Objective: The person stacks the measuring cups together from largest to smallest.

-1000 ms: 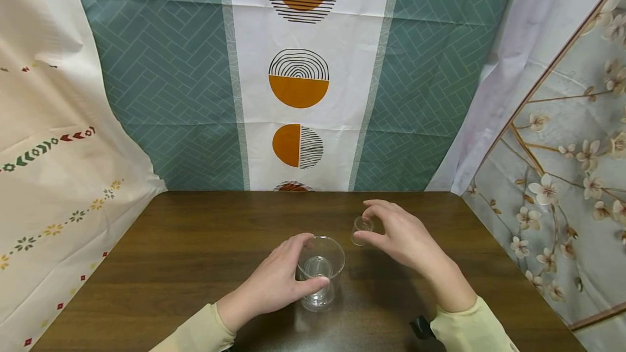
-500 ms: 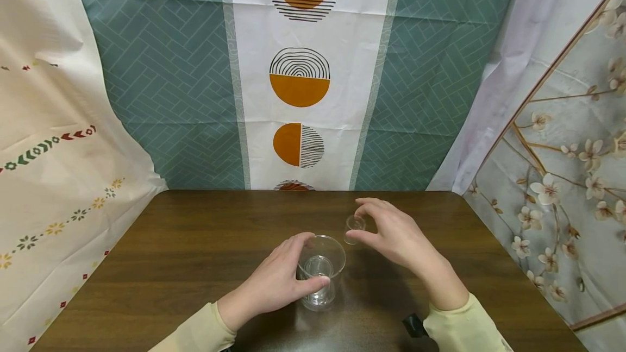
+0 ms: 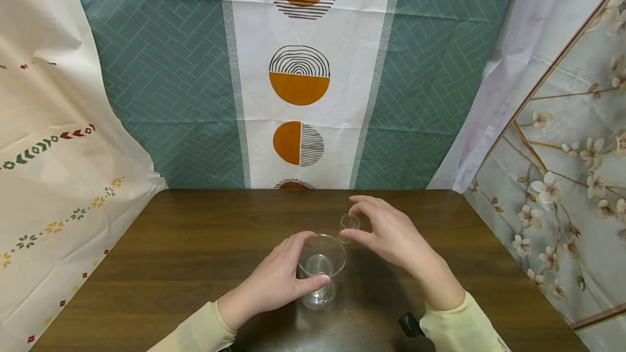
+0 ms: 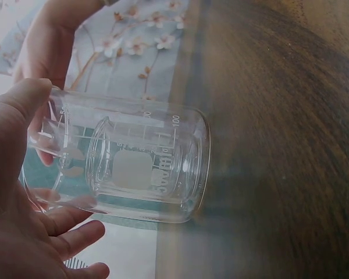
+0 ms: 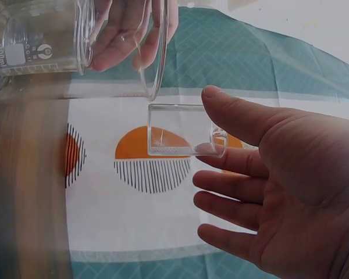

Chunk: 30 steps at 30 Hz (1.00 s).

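My left hand (image 3: 274,281) grips the large glass beaker (image 3: 344,258) near its rim, thumb on the near side and fingers on the far side. The beaker stands upright on the table, with "500ml" printed on it. Inside sits a medium glass beaker (image 4: 134,165), marked with its own scale. To the right, my right hand (image 3: 393,235) pinches a small clear glass beaker (image 5: 177,131) by its rim between thumb and index finger. The other right fingers extend loosely. In the right wrist view the small beaker hangs upright above the tabletop, close to the large beaker's rim.
A dark brown wooden table (image 3: 205,232) lies under both hands. Behind it hangs a green and white cloth (image 3: 313,107) with orange circles. A cream cloth (image 3: 73,189) borders the left side, a flowered cloth (image 3: 552,232) the right.
My right hand has moved left with the small beaker, bringing it nearer the large beaker. The left hand and the large beaker have stayed in place.
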Tool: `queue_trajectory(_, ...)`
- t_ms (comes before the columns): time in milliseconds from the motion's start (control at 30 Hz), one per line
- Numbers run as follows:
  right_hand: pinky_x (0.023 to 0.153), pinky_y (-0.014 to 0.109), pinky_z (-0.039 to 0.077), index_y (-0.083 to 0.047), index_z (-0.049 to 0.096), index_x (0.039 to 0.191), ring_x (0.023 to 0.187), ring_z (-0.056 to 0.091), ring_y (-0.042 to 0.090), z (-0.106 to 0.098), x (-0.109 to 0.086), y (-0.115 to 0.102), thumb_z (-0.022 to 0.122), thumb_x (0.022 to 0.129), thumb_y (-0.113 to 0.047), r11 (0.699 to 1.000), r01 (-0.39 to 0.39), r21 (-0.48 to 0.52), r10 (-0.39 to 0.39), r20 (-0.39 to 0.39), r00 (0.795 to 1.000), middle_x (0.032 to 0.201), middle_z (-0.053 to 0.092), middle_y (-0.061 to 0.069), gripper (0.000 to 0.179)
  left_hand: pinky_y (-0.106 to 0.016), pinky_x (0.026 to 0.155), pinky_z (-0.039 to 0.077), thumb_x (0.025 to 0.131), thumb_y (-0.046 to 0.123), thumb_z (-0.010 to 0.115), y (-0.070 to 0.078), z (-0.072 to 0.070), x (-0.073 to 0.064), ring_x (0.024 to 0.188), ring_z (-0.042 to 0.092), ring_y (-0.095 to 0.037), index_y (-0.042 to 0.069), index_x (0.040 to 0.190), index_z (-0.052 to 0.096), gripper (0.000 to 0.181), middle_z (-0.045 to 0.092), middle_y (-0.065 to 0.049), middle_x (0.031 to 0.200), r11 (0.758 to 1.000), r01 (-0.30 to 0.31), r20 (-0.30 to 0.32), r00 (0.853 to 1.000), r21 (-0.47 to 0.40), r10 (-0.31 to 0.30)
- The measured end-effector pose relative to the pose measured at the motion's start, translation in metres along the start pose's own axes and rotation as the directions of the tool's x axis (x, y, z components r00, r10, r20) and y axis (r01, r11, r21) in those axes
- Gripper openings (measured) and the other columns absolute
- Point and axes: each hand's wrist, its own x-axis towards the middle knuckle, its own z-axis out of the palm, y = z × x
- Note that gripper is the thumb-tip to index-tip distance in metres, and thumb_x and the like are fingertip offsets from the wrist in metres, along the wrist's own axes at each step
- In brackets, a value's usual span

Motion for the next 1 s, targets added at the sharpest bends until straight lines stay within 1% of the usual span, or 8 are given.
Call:
queue_trajectory(100, 0.110, 0.058, 0.052, -0.015, 0.077, 0.120, 0.144, 0.058, 0.029, -0.001, 0.000, -0.002, 0.087, 0.095, -0.046, 1.000, 0.003, 0.001, -0.003, 0.001, 1.000, 0.155, 0.064, 0.001, 0.040, -0.055, 0.111, 0.050, 0.095, 0.068, 0.078, 0.000, 0.000, 0.000, 0.135, 0.057, -0.026, 0.009, 0.156, 0.048, 0.090, 0.061, -0.002, 0.144, 1.000, 0.001, 0.000, 1.000, 0.003, -0.001)
queue_trajectory(333, 0.110, 0.058, 0.052, -0.015, 0.077, 0.117, 0.144, 0.058, 0.030, -0.001, 0.000, -0.004, 0.089, 0.094, -0.045, 1.000, 0.018, -0.011, -0.019, -0.022, 1.000, 0.154, 0.065, 0.003, 0.040, -0.057, 0.110, 0.050, 0.095, 0.069, 0.077, 0.000, 0.000, 0.001, 0.135, 0.057, -0.027, 0.009, 0.156, 0.048, 0.091, 0.061, -0.006, 0.145, 1.000, 0.004, 0.007, 1.000, 0.003, -0.004)
queue_trajectory(700, 0.110, 0.056, 0.052, -0.019, 0.077, 0.113, 0.144, 0.058, 0.027, -0.003, -0.001, -0.006, 0.088, 0.095, -0.047, 1.000, 0.026, 0.002, -0.026, -0.049, 0.998, 0.153, 0.065, -0.001, 0.036, -0.056, 0.111, 0.049, 0.096, 0.068, 0.077, -0.001, 0.001, 0.001, 0.134, 0.057, -0.026, 0.009, 0.156, 0.048, 0.090, 0.061, -0.006, 0.144, 1.000, 0.003, 0.006, 1.000, 0.000, -0.003)
queue_trajectory(833, 0.110, 0.055, 0.053, -0.020, 0.076, 0.113, 0.145, 0.058, 0.025, -0.004, -0.002, -0.009, 0.089, 0.094, -0.047, 1.000, 0.026, 0.012, -0.026, -0.050, 0.998, 0.154, 0.064, -0.002, 0.036, -0.055, 0.110, 0.050, 0.095, 0.068, 0.078, -0.001, 0.001, 0.001, 0.133, 0.058, -0.026, 0.011, 0.155, 0.049, 0.087, 0.061, -0.005, 0.143, 1.000, 0.004, 0.001, 1.000, -0.001, -0.004)
queue_trajectory(1000, 0.110, 0.055, 0.052, -0.020, 0.075, 0.113, 0.145, 0.058, 0.024, -0.004, -0.003, -0.012, 0.089, 0.094, -0.047, 0.999, 0.027, 0.030, -0.025, -0.054, 0.998, 0.155, 0.063, -0.003, 0.035, -0.054, 0.108, 0.051, 0.095, 0.067, 0.078, -0.001, 0.001, 0.001, 0.130, 0.058, -0.025, 0.013, 0.153, 0.049, 0.084, 0.061, -0.001, 0.140, 1.000, -0.001, -0.005, 1.000, 0.002, 0.001)
